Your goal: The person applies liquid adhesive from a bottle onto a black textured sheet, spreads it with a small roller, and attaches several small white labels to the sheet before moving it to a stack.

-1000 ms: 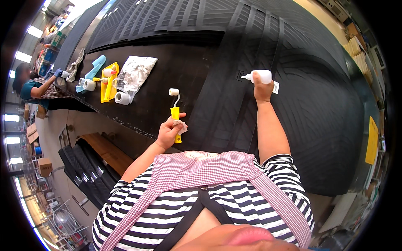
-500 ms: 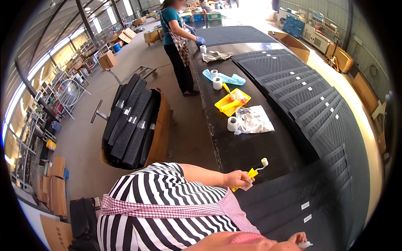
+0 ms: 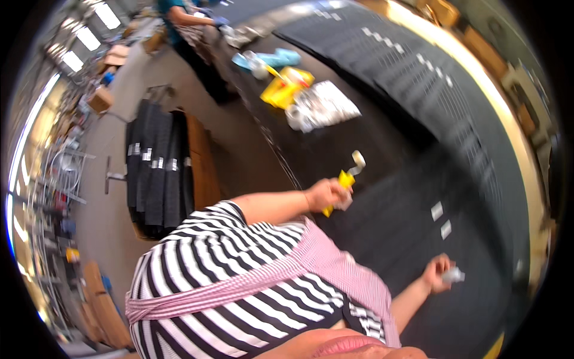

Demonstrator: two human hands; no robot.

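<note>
The left hand [image 3: 327, 194] grips the yellow-handled roller [image 3: 345, 179], its long axis slanting up and rightward, while the right hand [image 3: 438, 275], nearer the white labels [image 3: 437, 210] on the black sheet [image 3: 388, 233], holds a whitish bottle [image 3: 454, 274].

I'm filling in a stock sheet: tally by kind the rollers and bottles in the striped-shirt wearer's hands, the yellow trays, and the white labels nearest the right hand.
Roller in left hand: 1
White bottle in right hand: 1
Yellow tray: 1
White labels nearest the right hand: 2
Total: 5
</note>
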